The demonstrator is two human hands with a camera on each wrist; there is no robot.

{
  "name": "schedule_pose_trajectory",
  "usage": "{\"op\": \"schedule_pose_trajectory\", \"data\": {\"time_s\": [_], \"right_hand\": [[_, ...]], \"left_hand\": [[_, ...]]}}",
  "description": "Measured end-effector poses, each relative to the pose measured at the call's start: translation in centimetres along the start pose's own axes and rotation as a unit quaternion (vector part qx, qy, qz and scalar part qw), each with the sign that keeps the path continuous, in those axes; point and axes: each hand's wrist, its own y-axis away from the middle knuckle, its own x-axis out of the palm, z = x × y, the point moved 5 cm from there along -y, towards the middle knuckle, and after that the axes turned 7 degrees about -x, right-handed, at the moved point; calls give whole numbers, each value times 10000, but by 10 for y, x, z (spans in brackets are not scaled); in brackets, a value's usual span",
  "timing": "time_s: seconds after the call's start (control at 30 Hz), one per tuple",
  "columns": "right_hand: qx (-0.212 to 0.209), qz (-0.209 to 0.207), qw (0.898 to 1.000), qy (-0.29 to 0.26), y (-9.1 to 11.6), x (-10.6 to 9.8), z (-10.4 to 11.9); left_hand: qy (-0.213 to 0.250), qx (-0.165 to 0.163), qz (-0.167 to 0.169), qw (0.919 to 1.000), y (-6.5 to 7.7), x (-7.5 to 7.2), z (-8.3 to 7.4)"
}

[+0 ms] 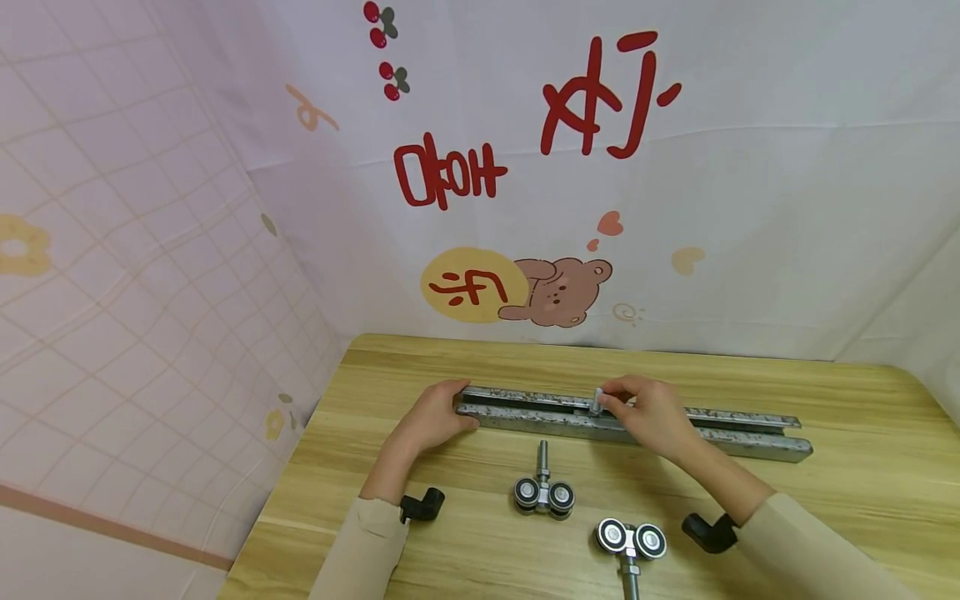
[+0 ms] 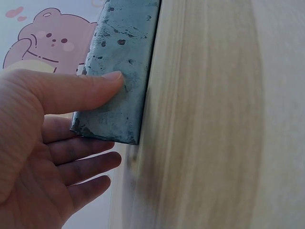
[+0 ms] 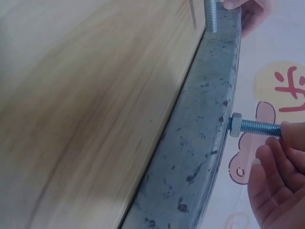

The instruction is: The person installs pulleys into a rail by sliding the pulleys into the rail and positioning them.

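A long grey metal rail (image 1: 540, 422) with a slot along its top lies across the table. My left hand (image 1: 427, 419) grips its left end, the thumb (image 2: 102, 90) pressed on the spotted front face and fingers behind. From the rail's slot a threaded bolt (image 3: 261, 128) sticks up, with a hex nut (image 3: 236, 125) low on it beside the rail edge. The thumb and fingers of my right hand (image 1: 656, 417) pinch the bolt's free end. What the bolt joins inside the rail is hidden.
Two roller trolleys lie on the wooden table (image 1: 480, 558) in front of the rail: one trolley (image 1: 543, 492) has its bolt pointing toward the rail, the other trolley (image 1: 630, 540) points toward me. Behind the table hangs a printed white cloth (image 1: 720, 192). Black camera mounts sit on both wrists.
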Motion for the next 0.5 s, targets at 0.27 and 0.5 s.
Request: {"op": "schedule_pose_trajectory", "data": {"time_s": [0.27,0.5], "right_hand": [[-62,58,10000,0,-6,5,6],[-203,94,9997,-15,-10,12,11]], "left_hand": [[-15,16,-16,10000,1,-1,-1],[-30,2,-11,10000,2,-1,-1]]}}
